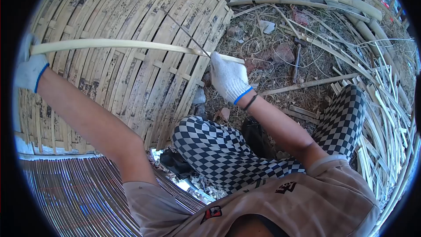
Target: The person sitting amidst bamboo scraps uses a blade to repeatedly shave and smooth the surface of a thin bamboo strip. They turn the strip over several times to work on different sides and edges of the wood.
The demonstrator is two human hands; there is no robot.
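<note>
A long pale bamboo strip point(118, 44) runs across the view, bowed slightly upward. Gloved in white with a blue cuff, my left hand point(30, 68) is closed around its left end, near the dim view edge. My right hand point(229, 78), in a matching glove, is closed near the strip's other end. From its fingers a knife point(186, 32) with a long, thin, dark blade points up and left, crossing the strip; the handle is hidden. The strip's tip shows just beyond my right fingers. Below and behind lies a woven bamboo panel point(109, 13).
A hammer point(297, 61) lies on the littered ground beside broken bricks point(283, 55). Split bamboo strips point(381, 118) are piled at right, with bamboo poles point(302, 2) at the back. My checkered legs point(210, 145) are folded in front. A ribbed dark mat point(83, 193) lies lower left.
</note>
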